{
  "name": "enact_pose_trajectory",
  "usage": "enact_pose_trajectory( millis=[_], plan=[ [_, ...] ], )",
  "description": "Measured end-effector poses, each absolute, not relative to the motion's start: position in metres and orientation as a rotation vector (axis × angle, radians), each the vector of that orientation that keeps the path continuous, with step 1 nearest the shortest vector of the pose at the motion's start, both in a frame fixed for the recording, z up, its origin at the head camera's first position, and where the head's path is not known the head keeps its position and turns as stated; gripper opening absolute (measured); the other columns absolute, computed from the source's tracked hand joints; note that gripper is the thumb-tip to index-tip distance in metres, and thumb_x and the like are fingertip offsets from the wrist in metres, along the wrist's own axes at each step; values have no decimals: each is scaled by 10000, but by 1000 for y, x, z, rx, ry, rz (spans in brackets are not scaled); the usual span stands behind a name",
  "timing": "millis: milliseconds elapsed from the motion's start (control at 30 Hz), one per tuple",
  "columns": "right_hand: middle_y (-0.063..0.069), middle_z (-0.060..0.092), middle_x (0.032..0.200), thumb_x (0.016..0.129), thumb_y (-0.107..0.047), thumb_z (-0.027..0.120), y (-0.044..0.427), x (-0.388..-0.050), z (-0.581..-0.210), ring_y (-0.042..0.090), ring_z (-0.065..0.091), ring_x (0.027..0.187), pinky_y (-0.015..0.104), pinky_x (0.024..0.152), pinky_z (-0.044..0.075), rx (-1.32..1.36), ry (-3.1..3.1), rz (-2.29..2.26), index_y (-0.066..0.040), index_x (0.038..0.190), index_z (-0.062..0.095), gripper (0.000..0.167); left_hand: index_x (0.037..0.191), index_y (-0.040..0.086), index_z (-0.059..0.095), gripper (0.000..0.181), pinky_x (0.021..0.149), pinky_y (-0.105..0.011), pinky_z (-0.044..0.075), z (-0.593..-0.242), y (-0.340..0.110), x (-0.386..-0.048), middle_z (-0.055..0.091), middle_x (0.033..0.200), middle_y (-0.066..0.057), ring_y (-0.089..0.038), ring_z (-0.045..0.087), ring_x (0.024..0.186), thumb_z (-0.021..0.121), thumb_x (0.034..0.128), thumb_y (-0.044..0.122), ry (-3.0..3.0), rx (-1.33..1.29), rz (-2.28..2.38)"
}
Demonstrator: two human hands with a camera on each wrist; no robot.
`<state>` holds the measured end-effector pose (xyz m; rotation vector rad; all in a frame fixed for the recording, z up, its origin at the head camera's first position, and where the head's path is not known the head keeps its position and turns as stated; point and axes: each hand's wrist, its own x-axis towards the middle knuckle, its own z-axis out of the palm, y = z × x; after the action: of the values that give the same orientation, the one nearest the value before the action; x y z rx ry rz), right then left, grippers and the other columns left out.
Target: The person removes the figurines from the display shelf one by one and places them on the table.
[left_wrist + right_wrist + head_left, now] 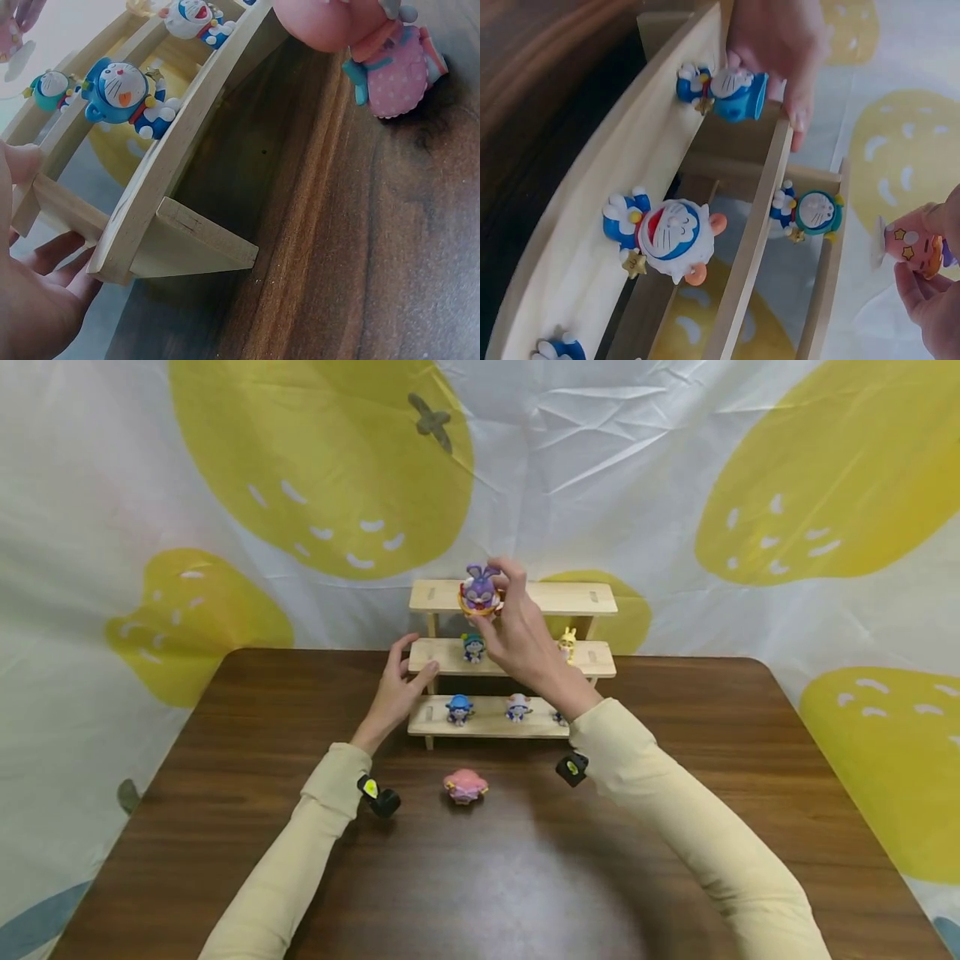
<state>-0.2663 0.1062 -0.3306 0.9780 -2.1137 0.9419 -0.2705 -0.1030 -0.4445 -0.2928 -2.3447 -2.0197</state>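
My right hand [525,635] pinches a purple rabbit-eared figurine [478,595] in front of the top tier of a three-tier wooden shelf [562,597]. In the right wrist view, the held figurine [909,244] shows a pink side with yellow stars. My left hand [393,689] grips the left end of the middle tier, thumb at the front and fingers behind. On that tier stand a green-hatted cat figurine [473,648] and a yellow long-eared figurine [567,645]. The bottom tier bears a blue-hatted cat figurine [460,709], a white-hatted one [517,707] and another partly hidden by my right sleeve.
A pink-headed figurine [465,785] rests on the brown wooden table [465,877], in front of the shelf. Behind hangs a white cloth [585,468] with large yellow fruit prints. A black camera is worn on each wrist.
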Motion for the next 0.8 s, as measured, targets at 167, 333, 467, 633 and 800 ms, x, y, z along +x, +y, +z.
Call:
enact_pose_trajectory(
  millis=[167,333,467,633,800],
  plan=[
    [315,614,1165,932,39,673,110,-253,-331,342,669,944,343,729,592,988,-2132,944,-30,1400,195,672,1575,76,253,647,960,-517,492,-445,-103,-271,588,1297,-345,-475,605,1150,596,1029,134,-2348,-290,-2017],
    [300,619,1181,950,-2,670,118,-241,-335,343,669,1004,352,794,587,983,-2167,891,-29,1405,187,664,1572,76,263,647,917,-409,509,-445,-102,-272,589,1307,-333,-432,615,1138,604,1024,130,-2341,-283,-2015],
    [283,624,1155,936,5,688,126,-231,-338,338,663,1018,371,801,581,979,-2174,877,-24,1404,197,679,1570,74,265,650,870,-321,497,-446,-102,-273,590,1292,-347,-446,614,1133,608,1022,130,-2338,-289,-2013],
    [272,609,1152,912,36,703,135,-219,-342,339,656,1023,384,779,578,981,-2176,902,-16,1403,208,699,1573,69,257,646,925,-424,505,-445,-102,-273,586,1274,-363,-454,609,1128,597,1027,131,-2346,-303,-1997],
    [272,580,1179,903,48,707,141,-207,-348,350,661,1046,364,786,585,1007,-2178,919,15,1388,214,693,1572,76,261,643,960,-487,492,-443,-102,-272,584,1278,-351,-441,607,1131,596,1026,125,-2347,-294,-1997]
  ],
)
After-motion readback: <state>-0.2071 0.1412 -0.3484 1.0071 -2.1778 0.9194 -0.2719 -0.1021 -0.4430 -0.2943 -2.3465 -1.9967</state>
